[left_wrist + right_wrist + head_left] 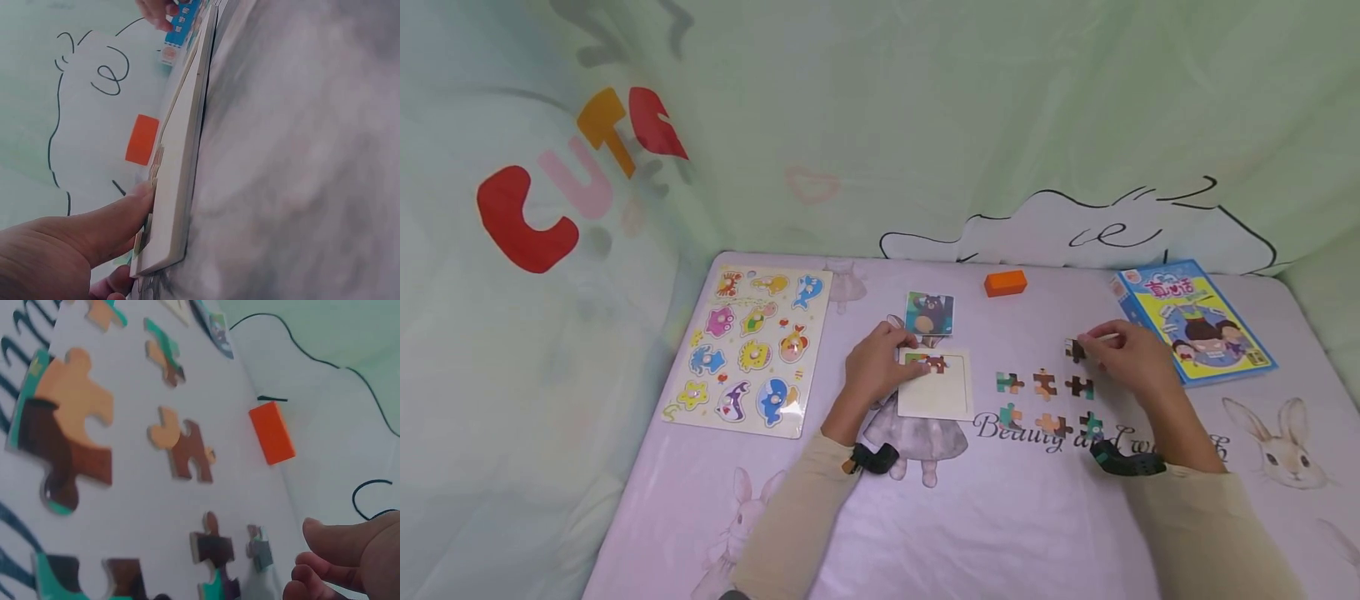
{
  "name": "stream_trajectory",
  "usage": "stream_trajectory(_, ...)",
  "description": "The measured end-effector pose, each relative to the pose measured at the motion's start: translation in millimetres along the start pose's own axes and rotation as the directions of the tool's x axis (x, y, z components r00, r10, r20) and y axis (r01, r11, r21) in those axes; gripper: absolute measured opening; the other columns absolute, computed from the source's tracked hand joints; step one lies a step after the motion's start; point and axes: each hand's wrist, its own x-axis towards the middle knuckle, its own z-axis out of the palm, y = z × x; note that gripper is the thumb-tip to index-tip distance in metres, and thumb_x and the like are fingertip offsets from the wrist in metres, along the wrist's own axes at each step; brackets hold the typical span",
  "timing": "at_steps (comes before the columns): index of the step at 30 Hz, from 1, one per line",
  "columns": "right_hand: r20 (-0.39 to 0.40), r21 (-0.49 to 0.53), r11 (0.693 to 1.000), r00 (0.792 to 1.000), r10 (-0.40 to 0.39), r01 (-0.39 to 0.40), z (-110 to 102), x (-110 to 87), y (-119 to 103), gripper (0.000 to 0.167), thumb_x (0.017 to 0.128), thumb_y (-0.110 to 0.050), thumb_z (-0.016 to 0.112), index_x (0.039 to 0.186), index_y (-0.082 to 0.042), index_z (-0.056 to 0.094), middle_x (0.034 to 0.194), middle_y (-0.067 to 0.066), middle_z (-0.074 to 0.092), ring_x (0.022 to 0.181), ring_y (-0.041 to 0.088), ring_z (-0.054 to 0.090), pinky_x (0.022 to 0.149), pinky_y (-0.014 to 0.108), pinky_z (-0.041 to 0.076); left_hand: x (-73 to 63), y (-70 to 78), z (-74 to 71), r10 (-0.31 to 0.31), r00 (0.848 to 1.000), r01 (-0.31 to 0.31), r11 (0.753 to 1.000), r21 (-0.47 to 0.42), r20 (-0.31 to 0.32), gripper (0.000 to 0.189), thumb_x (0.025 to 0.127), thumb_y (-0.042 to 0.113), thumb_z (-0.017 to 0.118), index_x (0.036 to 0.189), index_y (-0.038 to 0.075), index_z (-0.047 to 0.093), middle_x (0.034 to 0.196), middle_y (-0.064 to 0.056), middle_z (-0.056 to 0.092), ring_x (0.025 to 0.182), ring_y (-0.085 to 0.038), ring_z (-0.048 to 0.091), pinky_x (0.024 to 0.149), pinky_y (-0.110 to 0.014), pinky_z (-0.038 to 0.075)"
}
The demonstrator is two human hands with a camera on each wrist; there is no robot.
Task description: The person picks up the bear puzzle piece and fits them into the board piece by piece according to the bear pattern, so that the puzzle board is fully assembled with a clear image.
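My left hand [878,364] grips the upper left corner of a cream puzzle tray [934,400]. Its thumb lies over the tray beside a brown-and-green puzzle piece [936,364] set along the top; in the left wrist view the other fingers are partly hidden at the edge of the tray [178,187]. My right hand [1131,358] is beside a dark puzzle piece [1074,350]. In the right wrist view a small gap separates its fingers from that piece [260,549]. Several loose pieces [1044,384] lie in two rows between the hands.
A bear picture card [930,314] lies above the tray, an orange block [1005,283] farther back. At left is an animal peg board [745,350]; at right, a blue box [1198,321] lies close behind my right hand. A curtain [925,125] hangs along the table's back edge.
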Motion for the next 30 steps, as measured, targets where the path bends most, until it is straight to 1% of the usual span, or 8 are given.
stream_trajectory(3, -0.002, -0.025, 1.0, 1.0, -0.008, 0.008, 3, 6.3, 8, 0.06, 0.1, -0.052, 0.057, 0.135, -0.003, 0.057, 0.115, 0.025, 0.059, 0.099, 0.036, 0.052, 0.07, 0.039, 0.045, -1.0, 1.3, -1.3, 0.002, 1.0, -0.002, 1.0, 0.005, -0.003, 0.039, 0.082, 0.048, 0.082, 0.113, 0.026, 0.074, 0.115, 0.003, 0.063, 0.091, -0.013, 0.06, 0.076, -0.031, 0.049)
stream_trajectory(8, -0.005, -0.061, 0.998, 0.999, -0.032, 0.031, 9, 11.2, 15, 0.057, 0.097, -0.046, 0.067, 0.135, -0.005, 0.058, 0.114, 0.025, 0.062, 0.098, 0.037, 0.054, 0.072, 0.041, 0.044, -2.4, 2.8, -2.2, 0.002, 1.0, -0.002, 1.0, 0.012, -0.002, 0.04, 0.082, 0.048, 0.082, 0.114, 0.026, 0.074, 0.117, 0.003, 0.063, 0.091, -0.013, 0.06, 0.075, -0.031, 0.049)
stream_trajectory(11, -0.013, -0.061, 0.997, 0.999, -0.04, 0.039, 11, 11.2, 13, 0.053, 0.095, -0.039, 0.07, 0.134, -0.004, 0.059, 0.111, 0.025, 0.063, 0.096, 0.037, 0.054, 0.072, 0.041, 0.045, -1.8, 3.1, -1.8, 0.0, 1.0, -0.001, 1.0, 0.013, 0.004, 0.04, 0.083, 0.049, 0.081, 0.116, 0.027, 0.074, 0.117, 0.003, 0.063, 0.092, -0.013, 0.061, 0.075, -0.03, 0.049)
stream_trajectory(14, -0.024, -0.058, 0.998, 0.999, -0.032, 0.03, 13, 10.7, 10, 0.048, 0.095, -0.033, 0.071, 0.131, -0.003, 0.06, 0.109, 0.024, 0.061, 0.096, 0.037, 0.053, 0.07, 0.039, 0.044, -1.3, 3.0, -1.6, -0.001, 1.0, 0.001, 1.0, 0.015, 0.005, 0.041, 0.083, 0.049, 0.081, 0.117, 0.027, 0.074, 0.117, 0.003, 0.062, 0.092, -0.013, 0.061, 0.076, -0.03, 0.049)
stream_trajectory(18, -0.038, -0.042, 0.999, 0.999, -0.001, 0.0, 15, 10.6, 7, 0.045, 0.095, -0.029, 0.071, 0.128, -0.001, 0.059, 0.114, 0.025, 0.057, 0.099, 0.038, 0.051, 0.071, 0.038, 0.045, -2.0, 3.0, -2.5, 0.001, 1.0, -0.001, 1.0, 0.018, -0.001, 0.04, 0.082, 0.049, 0.081, 0.115, 0.027, 0.074, 0.115, 0.004, 0.062, 0.089, -0.013, 0.06, 0.073, -0.029, 0.048)
stream_trajectory(21, -0.044, -0.036, 0.999, 0.999, 0.002, -0.004, 16, 10.2, 5, 0.044, 0.094, -0.028, 0.072, 0.126, -0.001, 0.057, 0.118, 0.026, 0.056, 0.101, 0.04, 0.051, 0.073, 0.04, 0.047, -2.6, 3.1, -3.1, 0.0, 1.0, 0.0, 1.0, 0.015, -0.005, 0.04, 0.082, 0.049, 0.082, 0.115, 0.027, 0.074, 0.112, 0.004, 0.062, 0.086, -0.012, 0.058, 0.071, -0.029, 0.047)
stream_trajectory(25, -0.073, -0.033, 0.999, 0.996, -0.046, 0.044, 17, 6.3, -1, 0.039, 0.096, -0.028, 0.07, 0.121, -0.002, 0.057, 0.116, 0.027, 0.059, 0.1, 0.04, 0.053, 0.073, 0.041, 0.049, -2.2, 2.9, -2.1, 0.0, 1.0, 0.0, 1.0, 0.013, -0.006, 0.041, 0.081, 0.049, 0.083, 0.115, 0.027, 0.074, 0.11, 0.004, 0.061, 0.085, -0.012, 0.058, 0.071, -0.029, 0.047)
stream_trajectory(30, -0.153, -0.026, 0.991, 0.979, -0.132, 0.129, 22, -3.5, -18, 0.03, 0.098, -0.026, 0.068, 0.115, -0.002, 0.061, 0.108, 0.025, 0.065, 0.096, 0.037, 0.057, 0.067, 0.032, 0.049, -1.0, 0.9, 0.6, 0.0, 1.0, 0.0, 1.0, 0.017, -0.009, 0.042, 0.082, 0.049, 0.082, 0.116, 0.027, 0.073, 0.109, 0.004, 0.061, 0.087, -0.013, 0.059, 0.072, -0.029, 0.048)
